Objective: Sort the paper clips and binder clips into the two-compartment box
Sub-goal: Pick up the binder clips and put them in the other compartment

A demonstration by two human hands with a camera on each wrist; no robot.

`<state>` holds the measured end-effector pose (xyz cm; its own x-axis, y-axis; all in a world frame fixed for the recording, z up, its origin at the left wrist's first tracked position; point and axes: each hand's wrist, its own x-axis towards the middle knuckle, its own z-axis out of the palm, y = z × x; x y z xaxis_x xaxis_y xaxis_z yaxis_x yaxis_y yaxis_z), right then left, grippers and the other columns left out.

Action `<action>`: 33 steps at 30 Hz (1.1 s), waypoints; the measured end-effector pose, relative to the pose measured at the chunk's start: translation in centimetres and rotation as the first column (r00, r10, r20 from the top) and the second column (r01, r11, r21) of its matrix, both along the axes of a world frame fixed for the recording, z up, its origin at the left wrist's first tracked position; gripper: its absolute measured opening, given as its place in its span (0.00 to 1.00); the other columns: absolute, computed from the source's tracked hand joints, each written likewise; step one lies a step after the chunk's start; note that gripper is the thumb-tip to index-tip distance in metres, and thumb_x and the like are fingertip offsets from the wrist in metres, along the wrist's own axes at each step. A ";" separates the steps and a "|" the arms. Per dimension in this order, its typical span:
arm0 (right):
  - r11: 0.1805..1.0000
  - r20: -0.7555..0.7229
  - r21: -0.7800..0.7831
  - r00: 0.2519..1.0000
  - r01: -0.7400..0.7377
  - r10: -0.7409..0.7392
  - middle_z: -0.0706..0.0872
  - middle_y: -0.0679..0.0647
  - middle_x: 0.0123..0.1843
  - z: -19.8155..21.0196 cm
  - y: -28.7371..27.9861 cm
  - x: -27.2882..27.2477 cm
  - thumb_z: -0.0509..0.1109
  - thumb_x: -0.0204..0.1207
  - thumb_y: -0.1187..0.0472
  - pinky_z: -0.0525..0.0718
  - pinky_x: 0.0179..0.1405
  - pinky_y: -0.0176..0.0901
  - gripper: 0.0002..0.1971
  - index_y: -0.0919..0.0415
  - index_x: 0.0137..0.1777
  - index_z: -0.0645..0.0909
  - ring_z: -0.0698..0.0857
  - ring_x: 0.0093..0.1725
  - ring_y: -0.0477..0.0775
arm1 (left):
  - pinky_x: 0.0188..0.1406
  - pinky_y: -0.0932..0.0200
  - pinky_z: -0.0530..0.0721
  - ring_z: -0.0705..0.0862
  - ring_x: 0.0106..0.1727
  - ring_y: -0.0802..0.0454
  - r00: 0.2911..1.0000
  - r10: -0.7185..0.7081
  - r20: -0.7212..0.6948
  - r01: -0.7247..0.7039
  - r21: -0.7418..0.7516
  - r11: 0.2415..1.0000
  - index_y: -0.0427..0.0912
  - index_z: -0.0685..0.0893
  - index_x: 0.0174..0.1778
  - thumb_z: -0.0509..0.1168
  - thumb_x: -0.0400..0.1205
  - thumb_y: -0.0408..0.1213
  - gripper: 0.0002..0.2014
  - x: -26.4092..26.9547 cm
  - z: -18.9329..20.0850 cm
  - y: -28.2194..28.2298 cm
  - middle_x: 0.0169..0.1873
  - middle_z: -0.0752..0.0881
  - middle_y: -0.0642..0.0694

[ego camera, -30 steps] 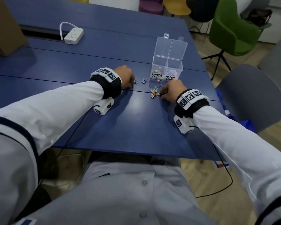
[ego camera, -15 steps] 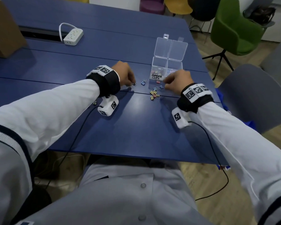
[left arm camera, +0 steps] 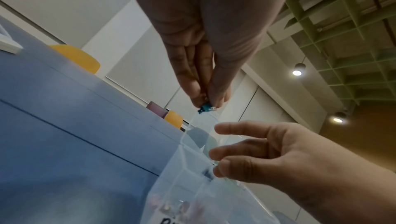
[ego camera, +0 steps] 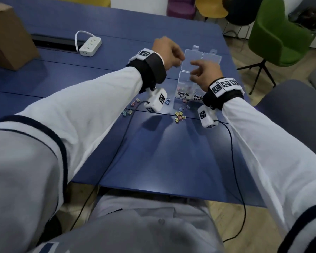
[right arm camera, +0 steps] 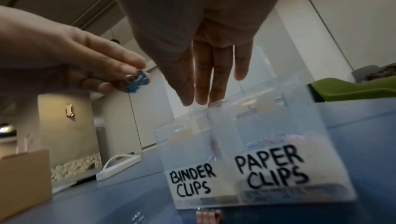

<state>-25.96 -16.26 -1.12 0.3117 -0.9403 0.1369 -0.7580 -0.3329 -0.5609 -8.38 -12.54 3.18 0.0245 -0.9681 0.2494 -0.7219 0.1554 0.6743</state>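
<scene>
- Blue binder clip (right arm camera: 138, 82) is pinched at the fingertips of the left hand (ego camera: 167, 52), raised above the clear two-compartment box (ego camera: 187, 88).
- Right hand (ego camera: 204, 73) hovers over the box, fingers straight and loose, holding nothing.
- Loose clips (ego camera: 180, 115) lie on the counter (ego camera: 153, 152) just before the box.

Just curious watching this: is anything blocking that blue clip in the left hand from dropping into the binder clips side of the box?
Nothing visible does. The left hand pinches the blue clip above the box, whose lids are open. The right hand hovers open over the box, beside the clip's path.
</scene>
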 end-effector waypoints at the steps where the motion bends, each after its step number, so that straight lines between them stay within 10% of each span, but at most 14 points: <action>1: 1.000 0.027 -0.001 1.000 0.010 -0.010 0.91 0.55 0.54 -0.2 0.0 -0.6 0.72 0.74 0.67 0.79 0.67 0.38 0.27 0.55 0.73 0.76 0.87 0.58 0.50 | 0.34 0.77 0.82 0.79 0.20 0.73 1.000 -0.010 0.021 0.010 0.006 1.000 0.44 0.93 0.45 0.76 0.71 0.33 0.07 -0.8 0.1 -0.5 0.38 0.92 0.46; 4: 0.997 0.087 -0.043 0.995 0.058 -0.054 0.91 0.49 0.51 -0.7 1.1 -2.5 0.68 0.76 0.69 0.72 0.62 0.18 0.23 0.55 0.70 0.79 0.86 0.56 0.42 | 0.38 0.75 0.82 0.82 0.26 0.70 0.993 -0.051 0.107 0.044 0.065 0.997 0.44 0.93 0.46 0.75 0.72 0.32 0.09 -3.1 0.0 -1.5 0.41 0.92 0.46; 7: 0.989 0.167 -0.115 0.984 0.089 -0.069 0.92 0.53 0.47 -1.3 2.8 -3.7 0.67 0.72 0.69 0.82 0.60 0.33 0.18 0.56 0.60 0.86 0.88 0.46 0.43 | 0.46 0.67 0.80 0.85 0.41 0.58 0.963 -0.113 0.246 0.082 0.134 0.988 0.46 0.92 0.50 0.72 0.74 0.31 0.11 -4.5 -0.7 -1.4 0.46 0.91 0.47; 12: 0.993 0.089 -0.115 0.995 -0.034 0.044 0.90 0.49 0.40 -2.2 5.6 -3.7 0.71 0.71 0.67 0.78 0.49 0.20 0.10 0.56 0.48 0.90 0.85 0.40 0.43 | 0.60 0.67 0.78 0.87 0.47 0.49 0.955 -0.078 0.286 0.066 0.051 0.996 0.45 0.92 0.48 0.63 0.75 0.29 0.14 -3.3 -1.6 0.0 0.44 0.91 0.44; 20: 0.982 -0.306 0.095 0.934 -0.163 0.185 0.86 0.58 0.65 -3.8 6.1 -1.1 0.66 0.74 0.68 0.76 0.63 0.37 0.21 0.57 0.68 0.83 0.84 0.63 0.58 | 0.58 0.55 0.79 0.84 0.60 0.41 0.852 -0.170 0.496 -0.008 0.336 0.942 0.45 0.85 0.63 0.63 0.77 0.32 0.18 1.7 -6.1 3.2 0.57 0.87 0.43; 33: 0.978 -0.449 0.100 0.869 -0.185 0.210 0.84 0.59 0.67 -4.8 8.3 0.0 0.66 0.74 0.69 0.77 0.69 0.46 0.25 0.54 0.70 0.80 0.80 0.68 0.61 | 0.59 0.51 0.82 0.83 0.56 0.41 0.779 -0.357 0.516 0.188 0.351 0.917 0.48 0.83 0.66 0.69 0.76 0.36 0.21 0.9 -8.6 5.1 0.55 0.87 0.42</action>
<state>-25.93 -7.98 -5.95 0.5076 -0.8542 -0.1121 -0.8546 -0.4828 -0.1912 -7.49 -7.43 -5.37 -0.3125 -0.9406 -0.1325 -0.9365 0.2817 0.2091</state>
